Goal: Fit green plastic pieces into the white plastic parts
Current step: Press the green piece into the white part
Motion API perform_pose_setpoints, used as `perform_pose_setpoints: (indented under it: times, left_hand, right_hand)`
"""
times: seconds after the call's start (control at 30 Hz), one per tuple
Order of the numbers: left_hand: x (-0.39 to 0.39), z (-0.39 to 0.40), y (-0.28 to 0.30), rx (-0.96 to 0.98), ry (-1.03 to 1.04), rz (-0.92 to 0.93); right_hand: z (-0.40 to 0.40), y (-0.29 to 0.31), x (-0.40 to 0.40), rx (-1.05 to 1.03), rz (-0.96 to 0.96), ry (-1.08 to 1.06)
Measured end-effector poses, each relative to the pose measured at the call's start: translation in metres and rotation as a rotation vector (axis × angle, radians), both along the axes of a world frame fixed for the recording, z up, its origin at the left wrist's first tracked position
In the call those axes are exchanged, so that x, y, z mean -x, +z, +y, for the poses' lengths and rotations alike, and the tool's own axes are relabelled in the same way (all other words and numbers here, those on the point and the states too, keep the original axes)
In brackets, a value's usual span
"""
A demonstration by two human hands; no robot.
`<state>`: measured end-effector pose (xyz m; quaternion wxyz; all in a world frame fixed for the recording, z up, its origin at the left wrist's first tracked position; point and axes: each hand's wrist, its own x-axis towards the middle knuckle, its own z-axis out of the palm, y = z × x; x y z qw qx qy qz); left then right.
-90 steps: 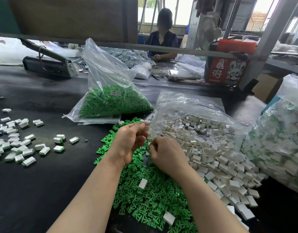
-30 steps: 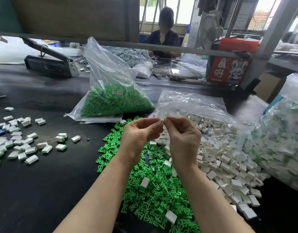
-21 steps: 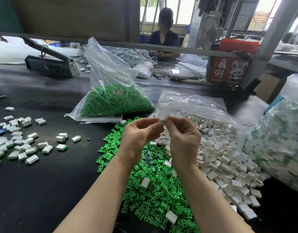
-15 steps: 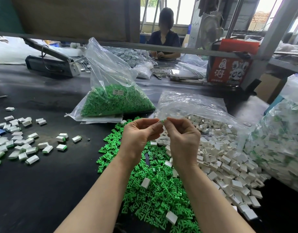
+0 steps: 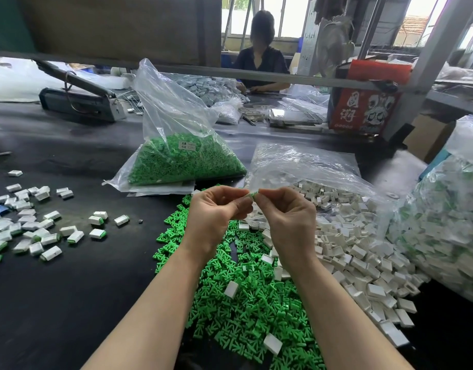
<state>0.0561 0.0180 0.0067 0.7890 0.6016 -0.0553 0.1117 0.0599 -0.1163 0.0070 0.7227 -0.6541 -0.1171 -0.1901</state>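
A person's left hand [image 5: 215,217] and right hand [image 5: 288,220] meet above a dark tabletop [image 5: 69,289], each grip pinching one small green piece [image 5: 253,195] between fingertips. Below lie loose green pieces [image 5: 243,303], with white parts [image 5: 363,257] heaped just right.

Small assembly workshop: bagged green pieces [image 5: 176,161], long black worktable [image 5: 56,303]
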Motion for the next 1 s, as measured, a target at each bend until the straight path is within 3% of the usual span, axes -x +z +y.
perform_pose_setpoints:
  times: [0.43, 0.57, 0.8, 1.0]
  left_hand:
    - [0.001, 0.006, 0.002, -0.057, -0.013, -0.084]
    - [-0.001, 0.009, 0.000, -0.105, -0.033, -0.084]
    - [-0.002, 0.011, -0.001, -0.164, -0.076, -0.041]
    - [-0.002, 0.015, -0.001, -0.222, -0.133, -0.032]
  right_hand:
    - [-0.004, -0.003, -0.004, 0.089, -0.091, 0.034]
    - [-0.010, -0.004, -0.008, 0.246, -0.129, 0.007]
    - [-0.018, -0.001, -0.009, 0.742, -0.058, -0.011]
    - [-0.014, -0.003, -0.005, 0.681, -0.006, 0.152]
